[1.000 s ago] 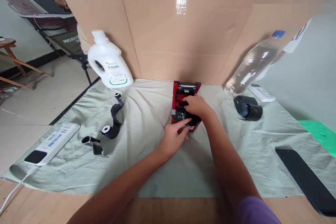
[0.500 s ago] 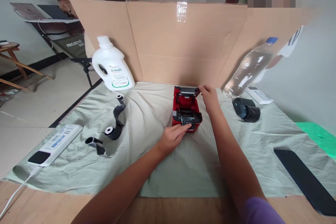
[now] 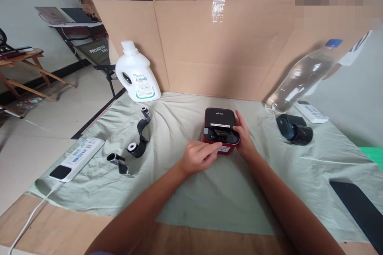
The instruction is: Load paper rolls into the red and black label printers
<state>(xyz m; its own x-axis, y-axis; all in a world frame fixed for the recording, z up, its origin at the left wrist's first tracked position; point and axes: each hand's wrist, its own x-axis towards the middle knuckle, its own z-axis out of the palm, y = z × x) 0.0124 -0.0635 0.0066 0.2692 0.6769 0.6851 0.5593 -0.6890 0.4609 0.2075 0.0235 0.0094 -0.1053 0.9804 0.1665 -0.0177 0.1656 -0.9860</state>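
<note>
Half a second ago the small boxy red printer (image 3: 221,121) stood gaping with its red inside on show; now its flat black lid (image 3: 217,114) is down, and the printer sits right between the person's two hands. The right hand (image 3: 244,139) has left the raised lid for the printer's side, fingers loosely extended along it, thumb on the top edge. The left hand (image 3: 198,157), which lay over a dark strip, now points a straight index finger at the front edge, other fingers curled; from here I can't tell if they pinch anything.

Beneath the grip spreads a wrinkled pale green cloth (image 3: 209,195). Left of it lie a curling black ribbon (image 3: 142,128) joining two white-cored rolls, a torn black scrap (image 3: 122,166), and a white oblong device (image 3: 82,157) with a cable. To the right are a rounded black gadget (image 3: 289,121), a black roll (image 3: 301,134) and a dark phone (image 3: 356,203). Beyond the hands, a white plastic jug (image 3: 146,83) and a tilted clear bottle (image 3: 305,71) rest near a brown cardboard screen (image 3: 191,40). Far left, there's a wooden stool (image 3: 36,63) and a dark folding chair (image 3: 98,50).
</note>
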